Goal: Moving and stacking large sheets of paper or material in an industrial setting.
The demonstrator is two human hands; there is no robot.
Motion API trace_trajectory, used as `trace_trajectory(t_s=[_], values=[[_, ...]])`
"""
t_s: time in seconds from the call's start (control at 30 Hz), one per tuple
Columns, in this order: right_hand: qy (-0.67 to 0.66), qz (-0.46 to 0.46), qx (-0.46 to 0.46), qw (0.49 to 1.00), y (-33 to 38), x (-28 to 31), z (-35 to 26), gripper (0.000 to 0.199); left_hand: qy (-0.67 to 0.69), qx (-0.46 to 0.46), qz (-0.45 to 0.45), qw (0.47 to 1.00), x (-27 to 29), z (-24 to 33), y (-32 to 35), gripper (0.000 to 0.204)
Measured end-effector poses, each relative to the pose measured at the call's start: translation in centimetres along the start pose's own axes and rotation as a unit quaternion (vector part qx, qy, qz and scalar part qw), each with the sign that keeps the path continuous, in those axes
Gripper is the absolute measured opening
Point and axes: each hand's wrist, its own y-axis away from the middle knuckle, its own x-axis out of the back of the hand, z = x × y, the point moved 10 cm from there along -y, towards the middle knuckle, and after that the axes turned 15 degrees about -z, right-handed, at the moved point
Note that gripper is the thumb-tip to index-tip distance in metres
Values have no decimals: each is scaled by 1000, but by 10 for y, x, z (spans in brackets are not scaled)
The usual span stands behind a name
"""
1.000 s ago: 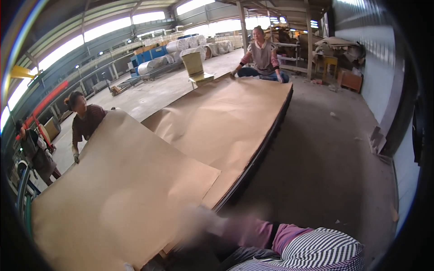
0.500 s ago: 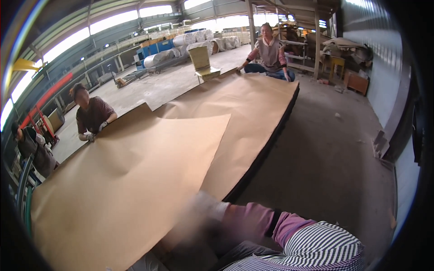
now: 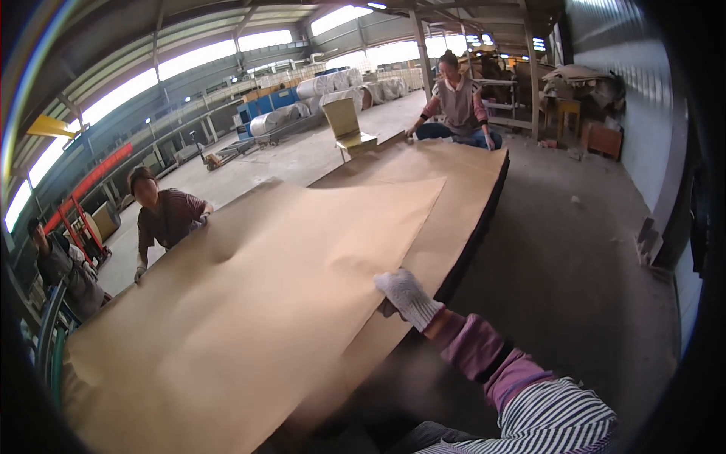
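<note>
A large brown paper sheet (image 3: 249,295) spreads across the middle, over a stack of similar brown sheets (image 3: 470,178) with a dark side edge. My right hand (image 3: 407,295), in a light knitted glove, is closed on the top sheet's near right edge. Its fingers curl partly out of sight beneath the paper. My right arm, in a purple sleeve with a black band, reaches in from the lower right. My left hand cannot be made out; a smeared dark patch lies below the right hand.
At the left, a co-worker (image 3: 168,216) has gloved hands at the sheet's far edge; another person (image 3: 68,265) stands beyond. A third person (image 3: 457,98) squats at the stack's far end near a yellowish chair (image 3: 348,129). A metal wall (image 3: 639,106) borders the right.
My right hand has moved up and right with the top sheet's edge, which has shifted right over the stack. The left co-worker's hands have spread apart. The view has shifted slightly.
</note>
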Motion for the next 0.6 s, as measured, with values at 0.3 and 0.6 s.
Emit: trace_trajectory(t_s=[0.3, 0.6], values=[[322, -131, 43, 937, -26, -98, 93, 15, 50, 162, -128, 977, -43, -96, -42, 35], [-32, -78, 90, 992, -20, -4, -7, 22, 4, -123, 56, 991, 131, -9, -100, 49]])
